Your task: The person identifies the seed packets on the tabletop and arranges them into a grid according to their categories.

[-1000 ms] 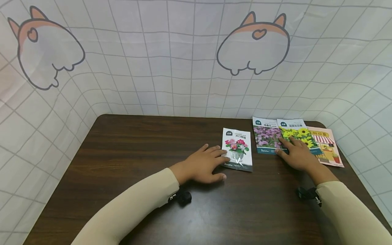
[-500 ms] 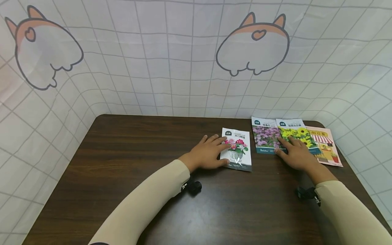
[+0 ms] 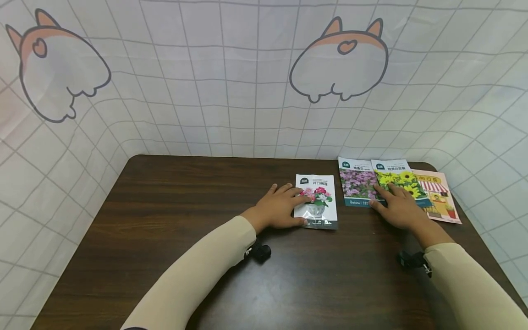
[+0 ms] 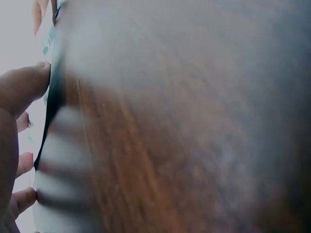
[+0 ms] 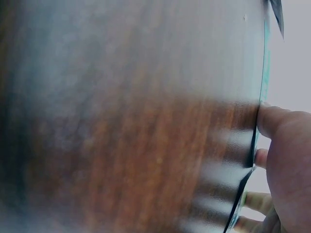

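A white seed packet (image 3: 325, 208) printed with pink flowers in a glass bowl lies flat on the dark wooden table. Spread over its left side, my left hand (image 3: 278, 207) touches it with fingers and thumb. My right hand (image 3: 398, 208) rests with spread fingers on the yellow sunflower seed packet (image 3: 392, 167), its thumb by the lower corner of the purple flower seed packet (image 3: 358, 183). Partly beneath the sunflower packet is a pink packet (image 3: 443, 201) with a striped awning. In the left wrist view, the thumb (image 4: 34, 80) presses near the packet's edge.
The brown wooden table (image 3: 185, 206) meets a white grid-patterned curtain (image 3: 198, 91) along its back and sides. Black wrist cameras are strapped below both hands, the left one (image 3: 261, 253) close to the tabletop.
My left hand has moved right and slightly up onto the pink-flower packet, which has shifted slightly left and straightened. The right hand stays where it was.
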{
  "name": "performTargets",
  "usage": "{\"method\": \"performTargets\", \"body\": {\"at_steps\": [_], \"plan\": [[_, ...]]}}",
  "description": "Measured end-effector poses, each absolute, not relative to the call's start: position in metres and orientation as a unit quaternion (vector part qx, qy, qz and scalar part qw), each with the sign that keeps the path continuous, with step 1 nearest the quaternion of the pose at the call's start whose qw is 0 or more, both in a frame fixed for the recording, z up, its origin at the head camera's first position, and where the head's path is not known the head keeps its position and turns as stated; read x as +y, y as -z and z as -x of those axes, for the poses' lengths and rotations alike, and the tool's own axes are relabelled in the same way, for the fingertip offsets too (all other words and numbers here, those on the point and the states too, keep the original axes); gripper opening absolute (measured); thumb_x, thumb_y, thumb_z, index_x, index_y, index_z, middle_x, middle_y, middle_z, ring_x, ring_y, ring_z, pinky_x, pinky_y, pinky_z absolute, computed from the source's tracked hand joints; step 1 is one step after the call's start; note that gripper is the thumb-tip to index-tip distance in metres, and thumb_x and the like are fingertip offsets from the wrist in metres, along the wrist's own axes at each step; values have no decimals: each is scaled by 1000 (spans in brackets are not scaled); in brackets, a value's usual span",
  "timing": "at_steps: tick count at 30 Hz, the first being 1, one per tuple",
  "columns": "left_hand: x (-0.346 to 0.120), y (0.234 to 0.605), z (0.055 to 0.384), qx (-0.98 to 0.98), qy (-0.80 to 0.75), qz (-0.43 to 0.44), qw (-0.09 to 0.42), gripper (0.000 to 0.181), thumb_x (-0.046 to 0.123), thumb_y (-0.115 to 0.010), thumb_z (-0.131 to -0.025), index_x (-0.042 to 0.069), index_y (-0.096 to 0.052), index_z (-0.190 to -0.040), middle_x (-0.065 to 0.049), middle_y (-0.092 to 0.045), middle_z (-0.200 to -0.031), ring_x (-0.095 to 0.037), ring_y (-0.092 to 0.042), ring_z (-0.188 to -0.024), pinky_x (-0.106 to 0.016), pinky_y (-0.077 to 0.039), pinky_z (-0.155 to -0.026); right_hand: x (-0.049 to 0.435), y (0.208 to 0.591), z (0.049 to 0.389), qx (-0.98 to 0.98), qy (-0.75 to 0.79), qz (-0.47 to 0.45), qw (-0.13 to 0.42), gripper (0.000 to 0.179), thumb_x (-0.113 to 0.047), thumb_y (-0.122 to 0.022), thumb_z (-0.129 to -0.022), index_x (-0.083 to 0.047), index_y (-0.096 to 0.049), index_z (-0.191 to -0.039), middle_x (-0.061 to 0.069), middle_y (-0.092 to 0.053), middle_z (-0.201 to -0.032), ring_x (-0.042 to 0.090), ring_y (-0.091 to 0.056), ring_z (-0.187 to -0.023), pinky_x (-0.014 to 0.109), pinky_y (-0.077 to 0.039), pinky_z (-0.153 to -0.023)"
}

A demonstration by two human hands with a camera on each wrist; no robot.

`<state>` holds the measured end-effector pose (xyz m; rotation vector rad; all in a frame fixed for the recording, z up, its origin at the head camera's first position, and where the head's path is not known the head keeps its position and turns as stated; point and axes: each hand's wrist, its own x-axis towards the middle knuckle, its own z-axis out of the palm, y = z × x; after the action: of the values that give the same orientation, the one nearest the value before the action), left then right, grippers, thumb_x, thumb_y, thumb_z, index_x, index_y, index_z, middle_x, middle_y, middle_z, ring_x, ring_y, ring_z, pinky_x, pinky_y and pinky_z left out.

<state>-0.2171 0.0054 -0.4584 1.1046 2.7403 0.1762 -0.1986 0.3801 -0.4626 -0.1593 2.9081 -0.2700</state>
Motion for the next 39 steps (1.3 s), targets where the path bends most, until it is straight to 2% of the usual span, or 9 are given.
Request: {"method": "performTargets", "body": {"at_steps": [6, 18, 39], "plan": [[1, 457, 212, 923, -57, -368, 93, 74, 73, -52, -94, 41, -36, -158, 6, -30, -165, -27, -19, -154, -63, -14, -120, 381, 464, 199, 988, 90, 58, 109, 81, -62, -34, -105, -4, -24, -161, 44, -12, -157, 65, -9, -141, 76, -9, -111], [-13, 459, 201, 922, -39, -375, 84, 73, 70, -52, -95, 36, -38, -158, 2, -33, -164, -28, -23, -153, -60, -19, -120, 380, 463, 197, 989, 86, 67, 105, 79, -60, -35, -106, -4, -25, -161, 44, -14, -156, 65, -12, -141, 77, -10, -111], [-37, 458, 179, 922, -38, -379, 64, 72, 70, -52, -95, 36, -39, -158, 0, -37, -162, -26, -27, -152, -59, -23, -119, 383, 462, 198, 988, 86, 70, 107, 79, -61, -34, -106, -5, -23, -162, 44, -13, -157, 67, -11, -140, 78, -11, -110]]}}
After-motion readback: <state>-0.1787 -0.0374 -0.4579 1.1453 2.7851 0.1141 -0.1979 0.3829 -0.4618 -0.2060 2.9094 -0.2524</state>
